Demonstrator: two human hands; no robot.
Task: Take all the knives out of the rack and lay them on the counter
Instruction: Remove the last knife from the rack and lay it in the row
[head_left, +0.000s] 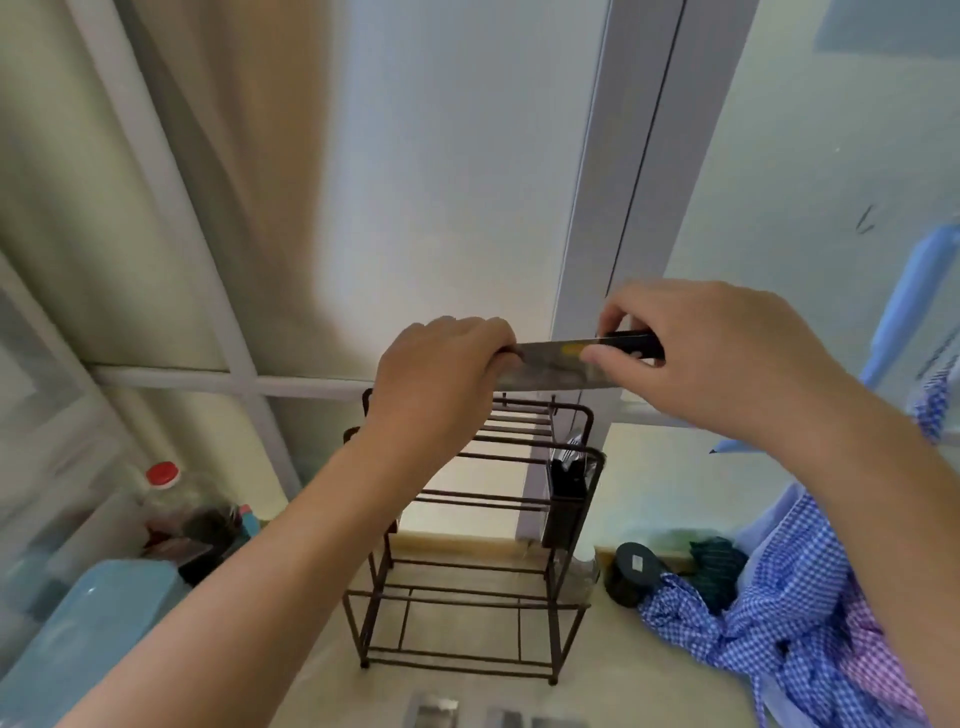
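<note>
A wide-bladed knife (550, 366) with a black handle hangs level in the air just above the dark wire rack (467, 597). My right hand (717, 353) grips its handle. My left hand (436, 379) pinches the far end of the blade. The rack stands on the pale counter (623, 675). A black holder (566, 499) on the rack's right side has some utensils in it; I cannot tell what they are. Two metal blades (431, 712) lie flat on the counter at the bottom edge of the view.
A light blue container (88, 639) and a red-capped bottle (161, 488) stand at the left. A black round object (634, 571) and blue checked cloth (789, 623) lie at the right. A window and wall rise behind the rack.
</note>
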